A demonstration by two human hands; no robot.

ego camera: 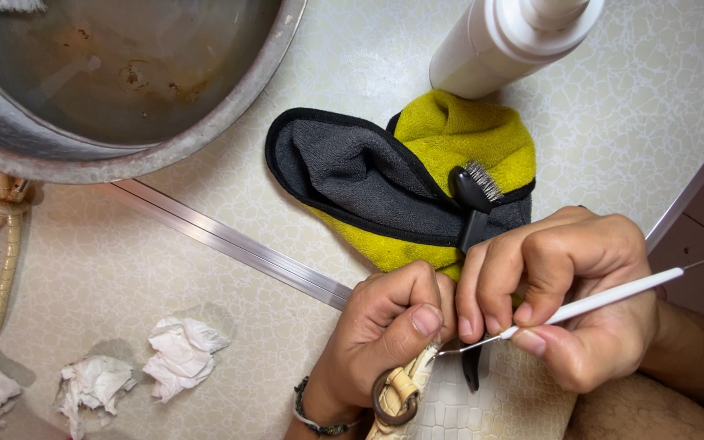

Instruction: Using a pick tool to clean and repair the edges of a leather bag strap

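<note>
Gripping a thin white-handled tool [605, 298] between thumb and curled fingers, the right hand [568, 297] is closed tightly around the shaft, and the fine metal tip is directed leftward to the strap area of a cream textured bag [490, 403]. The left hand [385, 326] is folded into a near fist, with the thumb pressed down on the bag's strap just above a round brown ring [391, 399] (a beaded bracelet is worn at that wrist). The bag is found at the lower edge of the view, beneath both hands. A black brush [474, 204] is laid on a yellow and dark grey cloth [393, 183] just behind the hands. A white pump bottle [503, 41] and a metal basin [124, 81] are placed farther back, and crumpled tissues [177, 354] are scattered at lower left.
</note>
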